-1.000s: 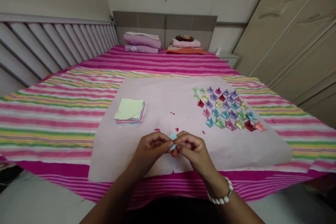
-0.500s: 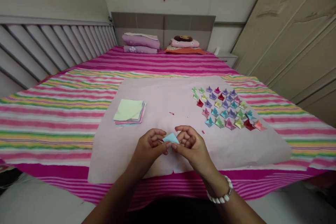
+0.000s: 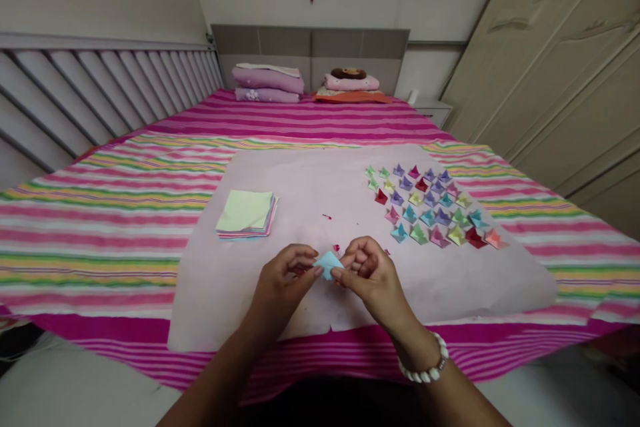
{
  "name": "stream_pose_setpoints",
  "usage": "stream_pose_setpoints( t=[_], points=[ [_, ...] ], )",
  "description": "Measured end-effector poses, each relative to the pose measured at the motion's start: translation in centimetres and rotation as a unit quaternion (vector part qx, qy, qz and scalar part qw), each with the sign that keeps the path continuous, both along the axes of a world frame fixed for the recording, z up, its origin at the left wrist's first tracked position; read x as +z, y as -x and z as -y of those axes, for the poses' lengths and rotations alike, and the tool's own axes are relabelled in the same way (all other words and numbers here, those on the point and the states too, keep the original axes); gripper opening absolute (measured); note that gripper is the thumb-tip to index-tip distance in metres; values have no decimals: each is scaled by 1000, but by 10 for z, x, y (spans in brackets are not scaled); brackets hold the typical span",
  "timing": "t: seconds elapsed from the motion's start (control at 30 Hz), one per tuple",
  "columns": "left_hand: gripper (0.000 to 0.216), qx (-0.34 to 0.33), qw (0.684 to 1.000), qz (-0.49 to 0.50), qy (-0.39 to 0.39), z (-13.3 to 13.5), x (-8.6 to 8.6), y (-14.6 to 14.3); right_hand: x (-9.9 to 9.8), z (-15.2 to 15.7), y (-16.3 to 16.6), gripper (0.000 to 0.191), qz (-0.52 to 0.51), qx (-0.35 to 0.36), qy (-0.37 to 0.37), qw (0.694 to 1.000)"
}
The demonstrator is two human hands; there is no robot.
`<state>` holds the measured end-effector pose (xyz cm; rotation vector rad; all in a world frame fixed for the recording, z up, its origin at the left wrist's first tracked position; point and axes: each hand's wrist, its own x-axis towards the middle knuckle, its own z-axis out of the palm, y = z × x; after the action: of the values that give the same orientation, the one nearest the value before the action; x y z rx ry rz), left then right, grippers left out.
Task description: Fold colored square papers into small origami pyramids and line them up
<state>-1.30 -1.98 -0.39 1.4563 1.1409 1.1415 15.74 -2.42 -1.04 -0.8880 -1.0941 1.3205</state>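
A small light-blue folded paper is pinched between both my hands, above the pale sheet on the bed. My left hand grips its left corner with thumb and fingers. At its right side, my right hand holds it with the thumb across the front, the other fingers curled behind. Just beyond the paper lies a small red scrap. To the left stands a stack of coloured square paper, pale yellow on top. Several small folded paper boats in many colours sit in rows on the right.
A dark red sliver and another red bit lie on the sheet. Striped bedding surrounds it. Folded quilts rest by the headboard. A white rail runs along the left, a wardrobe on the right.
The blue paper has turned slightly and shows more of its face. My right fingers have closed in behind it, uncovering the red scrap. My left hand has barely moved.
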Motion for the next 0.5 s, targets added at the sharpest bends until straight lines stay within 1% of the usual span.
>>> stream_pose_setpoints(
  t=[0.07, 0.13, 0.2, 0.33, 0.43, 0.5],
  points=[
    [7, -14, 998, -32, -57, 1, 3, 0, 0, 0, -2, 35, 2, 5, -3, 1000],
    [13, -50, 993, -44, -96, 1, 6, 3, 1, 1, -3, 32, 14, 11, -10, 1000],
    [17, -76, 992, -28, -94, 0, 5, 6, 1, 2, -4, 27, 26, 20, -13, 999],
    [16, -91, 994, 13, -50, -1, 1, 10, 2, 2, -5, 23, 26, 32, -8, 999],
    [11, -82, 996, 0, -33, 0, 2, 8, 3, 1, -6, 21, 30, 37, -6, 999],
    [12, -67, 996, -25, -44, 2, 4, 6, 3, 1, -7, 19, 39, 39, -7, 998]
  ],
)
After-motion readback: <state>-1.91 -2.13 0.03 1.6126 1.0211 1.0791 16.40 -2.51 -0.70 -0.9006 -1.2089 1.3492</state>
